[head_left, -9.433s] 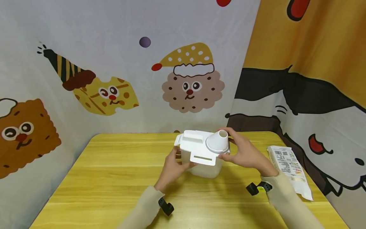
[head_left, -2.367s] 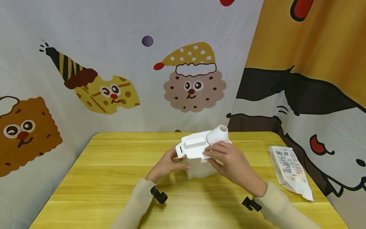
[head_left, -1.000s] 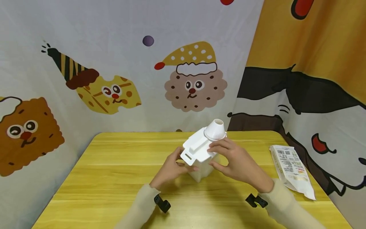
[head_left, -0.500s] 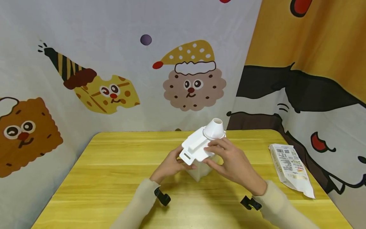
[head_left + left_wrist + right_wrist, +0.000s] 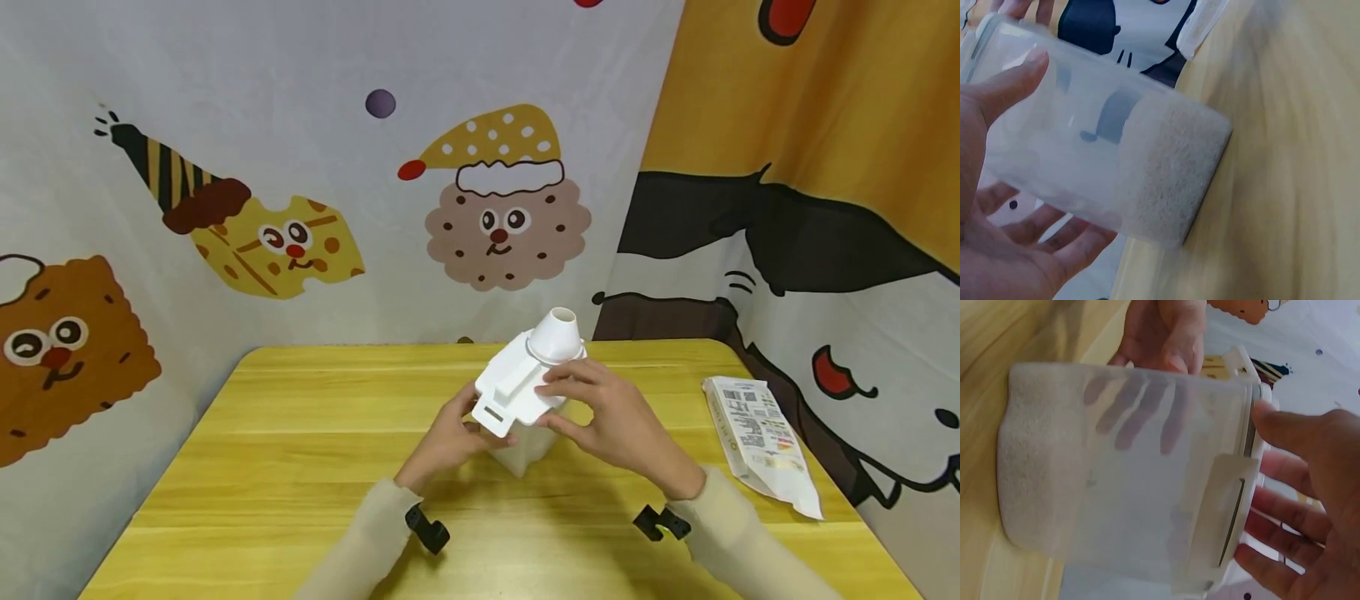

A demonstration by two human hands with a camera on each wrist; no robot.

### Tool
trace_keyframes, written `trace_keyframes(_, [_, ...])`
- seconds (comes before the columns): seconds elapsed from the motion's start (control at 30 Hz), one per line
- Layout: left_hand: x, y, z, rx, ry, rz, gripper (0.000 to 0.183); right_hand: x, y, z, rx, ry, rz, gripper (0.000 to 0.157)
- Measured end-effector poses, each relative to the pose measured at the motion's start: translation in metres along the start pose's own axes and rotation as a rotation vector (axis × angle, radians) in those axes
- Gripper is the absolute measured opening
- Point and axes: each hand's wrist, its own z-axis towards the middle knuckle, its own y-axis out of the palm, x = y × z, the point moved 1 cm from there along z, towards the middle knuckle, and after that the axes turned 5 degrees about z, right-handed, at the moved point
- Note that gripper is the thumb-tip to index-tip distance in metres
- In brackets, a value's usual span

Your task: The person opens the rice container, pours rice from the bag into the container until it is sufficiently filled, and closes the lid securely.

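A translucent storage container (image 5: pixel 1129 481) stands turned at an angle on the table, pale grains (image 5: pixel 1172 169) filling its lower part. Its white lid (image 5: pixel 517 379) carries a cone-shaped spout (image 5: pixel 557 337). One slotted lid latch (image 5: pixel 493 414) sticks out at the end near my left hand; another latch (image 5: pixel 1222 512) lies down along the wall in the right wrist view. My left hand (image 5: pixel 450 433) grips the container's side below the lid, thumb on one wall and fingers along another. My right hand (image 5: pixel 611 412) holds the lid's edge, fingers on top and thumb at the rim.
A white printed packet (image 5: pixel 761 442) lies at the right side of the wooden table (image 5: pixel 300 483). Behind the table hangs a curtain (image 5: pixel 300 125) with cartoon prints. Dark wrist cameras sit on both sleeves.
The container has turned, bringing its left end toward me. The long-side latch that stuck out first now lies down. My right hand moved from the far right corner to the lid's near edge.
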Motion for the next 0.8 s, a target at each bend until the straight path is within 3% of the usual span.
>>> trace_keyframes(0.5, [0.016, 0.032, -0.018, 0.214, 0.016, 0.111, 0.076, 0.035, -0.009, 0.001, -0.151, -0.051, 0.207, 0.040])
trace_keyframes(0.63, [0.016, 0.027, -0.018, 0.194, 0.012, 0.123, 0.082, 0.033, -0.012, 0.001, -0.186, -0.034, 0.205, 0.040])
trace_keyframes(0.8, [0.012, 0.012, -0.013, 0.093, 0.003, 0.097, 0.089, 0.020, -0.013, 0.001, -0.191, -0.016, 0.154, 0.040])
